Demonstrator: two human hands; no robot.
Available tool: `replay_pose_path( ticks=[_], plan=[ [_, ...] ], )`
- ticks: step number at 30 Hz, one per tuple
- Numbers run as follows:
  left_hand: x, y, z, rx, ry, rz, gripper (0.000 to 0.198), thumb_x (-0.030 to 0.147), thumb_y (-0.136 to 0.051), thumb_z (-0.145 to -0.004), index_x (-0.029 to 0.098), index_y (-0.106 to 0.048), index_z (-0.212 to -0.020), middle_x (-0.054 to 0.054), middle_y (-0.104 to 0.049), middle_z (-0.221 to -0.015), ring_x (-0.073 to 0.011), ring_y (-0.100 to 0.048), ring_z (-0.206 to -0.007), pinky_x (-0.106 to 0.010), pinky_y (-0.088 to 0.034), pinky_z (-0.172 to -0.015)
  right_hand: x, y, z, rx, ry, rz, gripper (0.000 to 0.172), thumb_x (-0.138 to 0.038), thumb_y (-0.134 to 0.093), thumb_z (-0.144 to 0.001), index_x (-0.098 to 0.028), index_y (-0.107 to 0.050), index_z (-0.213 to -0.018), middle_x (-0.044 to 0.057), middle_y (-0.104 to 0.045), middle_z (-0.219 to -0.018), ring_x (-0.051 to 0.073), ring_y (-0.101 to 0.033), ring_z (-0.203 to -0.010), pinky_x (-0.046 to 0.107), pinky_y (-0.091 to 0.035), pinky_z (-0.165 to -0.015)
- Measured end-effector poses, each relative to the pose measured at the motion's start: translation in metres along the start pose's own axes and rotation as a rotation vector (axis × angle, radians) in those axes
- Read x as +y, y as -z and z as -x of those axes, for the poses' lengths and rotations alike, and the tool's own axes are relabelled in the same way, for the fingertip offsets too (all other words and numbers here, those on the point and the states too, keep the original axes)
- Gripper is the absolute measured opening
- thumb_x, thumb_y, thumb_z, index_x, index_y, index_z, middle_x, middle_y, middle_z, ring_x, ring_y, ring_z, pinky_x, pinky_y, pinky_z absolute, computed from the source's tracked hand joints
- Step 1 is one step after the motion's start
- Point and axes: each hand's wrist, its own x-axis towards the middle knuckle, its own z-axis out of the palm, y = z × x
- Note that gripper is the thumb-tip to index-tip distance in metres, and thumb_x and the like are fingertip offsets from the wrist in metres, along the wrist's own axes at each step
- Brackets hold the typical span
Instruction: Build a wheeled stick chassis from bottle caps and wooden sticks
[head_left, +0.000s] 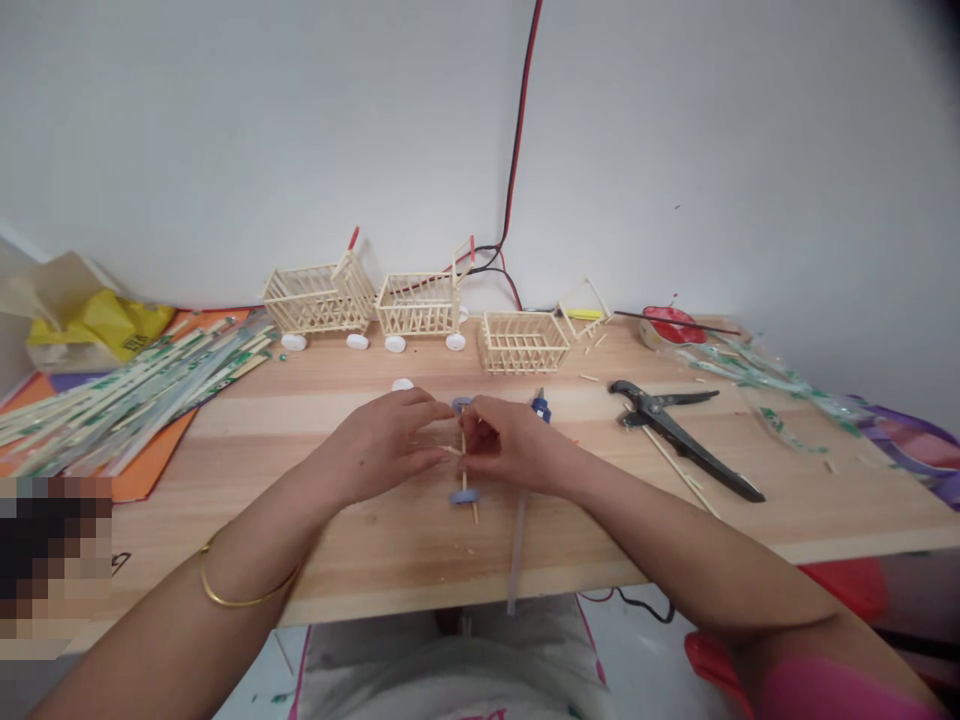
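A thin wooden stick axle with a blue-grey wheel near its front end and another blue-grey wheel at its far end lies between my hands. My right hand has its fingers pinched at the axle. My left hand is at the axle's left side, thumb and fingers apart, with a short thin stick near its fingertips; whether it grips that stick is unclear. Just beyond my left hand lies a white wheel. A blue-tipped glue gun is partly hidden behind my right hand.
Two wheeled stick carts and a wheelless one stand near the wall. Black pliers lie right. Wrapped sticks cover the left; a red-lined bowl is at back right.
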Motion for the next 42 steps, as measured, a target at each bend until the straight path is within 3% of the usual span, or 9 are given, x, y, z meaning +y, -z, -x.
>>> replay_pose_path(
  ticks=[6,12,15,18,21,27,32,36,42],
  plan=[
    [-0.001,-0.001,-0.001,-0.007,-0.004,-0.002,0.033,0.034,-0.059,-0.082,0.023,-0.059,-0.113,-0.006,-0.062,-0.110,-0.0209,-0.057,-0.101,-0.034,-0.046,-0.087,-0.007,0.009,0.002,-0.014,-0.004,0.066,0.028,-0.025,-0.071,-0.068,-0.019,-0.049,-0.084,-0.002,-0.057,-0.077,0.011,-0.053,-0.067,0.022,-0.039,-0.061],
    [-0.001,0.000,0.000,0.000,0.011,0.013,0.035,0.034,-0.058,-0.082,0.023,-0.059,-0.116,-0.006,-0.062,-0.110,-0.0213,-0.058,-0.101,-0.035,-0.046,-0.088,-0.017,0.047,0.019,-0.025,-0.134,0.224,0.020,-0.024,-0.065,-0.072,-0.021,-0.051,-0.086,-0.003,-0.059,-0.076,0.012,-0.054,-0.067,0.023,-0.038,-0.059],
    [0.000,0.001,0.001,-0.010,0.007,0.015,0.035,0.033,-0.058,-0.083,0.024,-0.058,-0.117,-0.006,-0.062,-0.110,-0.0208,-0.057,-0.102,-0.035,-0.046,-0.089,-0.016,0.057,0.036,-0.037,-0.206,0.384,0.027,-0.030,-0.068,-0.070,-0.022,-0.054,-0.092,-0.001,-0.061,-0.083,0.015,-0.056,-0.072,0.024,-0.037,-0.060],
    [0.000,0.001,0.001,-0.014,0.026,0.019,0.034,0.034,-0.058,-0.082,0.023,-0.060,-0.115,-0.006,-0.062,-0.111,-0.0209,-0.058,-0.102,-0.034,-0.046,-0.089,-0.010,0.054,0.055,-0.072,-0.268,0.545,0.036,-0.035,-0.071,-0.067,-0.022,-0.056,-0.097,0.003,-0.060,-0.095,0.017,-0.058,-0.072,0.025,-0.035,-0.057],
    [-0.001,0.001,0.000,-0.026,0.018,0.020,0.034,0.035,-0.059,-0.082,0.024,-0.060,-0.114,-0.005,-0.062,-0.111,-0.0216,-0.057,-0.103,-0.035,-0.046,-0.090,-0.001,0.045,0.070,0.008,-0.312,0.626,0.037,-0.034,-0.067,-0.069,-0.021,-0.054,-0.102,0.006,-0.057,-0.103,0.019,-0.059,-0.076,0.026,-0.037,-0.056],
    [0.001,0.002,0.000,-0.048,0.011,0.009,0.033,0.034,-0.057,-0.083,0.023,-0.059,-0.114,-0.006,-0.062,-0.111,-0.0222,-0.057,-0.105,-0.036,-0.045,-0.090,0.015,0.042,0.085,0.158,-0.339,0.556,0.039,-0.034,-0.066,-0.071,-0.020,-0.051,-0.104,0.008,-0.059,-0.101,0.025,-0.058,-0.092,0.032,-0.045,-0.072],
    [0.003,0.002,0.000,-0.039,0.013,0.013,0.033,0.035,-0.057,-0.083,0.023,-0.060,-0.113,-0.006,-0.063,-0.110,-0.0218,-0.057,-0.104,-0.035,-0.045,-0.091,0.011,0.043,0.088,0.264,-0.366,0.479,0.027,-0.038,-0.062,-0.077,-0.021,-0.052,-0.095,0.006,-0.060,-0.093,0.022,-0.059,-0.082,0.032,-0.045,-0.068],
    [0.001,0.002,0.000,-0.035,0.016,0.010,0.034,0.035,-0.056,-0.083,0.023,-0.060,-0.114,-0.006,-0.062,-0.111,-0.0221,-0.057,-0.104,-0.037,-0.045,-0.092,0.008,0.042,0.090,0.224,-0.327,0.440,0.024,-0.034,-0.060,-0.079,-0.020,-0.053,-0.097,0.007,-0.061,-0.095,0.023,-0.058,-0.086,0.035,-0.045,-0.074],
    [-0.001,0.000,-0.001,-0.046,-0.005,0.013,0.032,0.035,-0.055,-0.084,0.024,-0.060,-0.113,-0.006,-0.062,-0.111,-0.0211,-0.056,-0.105,-0.035,-0.044,-0.093,0.019,0.037,0.094,0.158,-0.413,0.412,0.037,-0.023,-0.059,-0.073,-0.018,-0.053,-0.110,0.010,-0.061,-0.102,0.025,-0.059,-0.092,0.036,-0.045,-0.079]
  ],
)
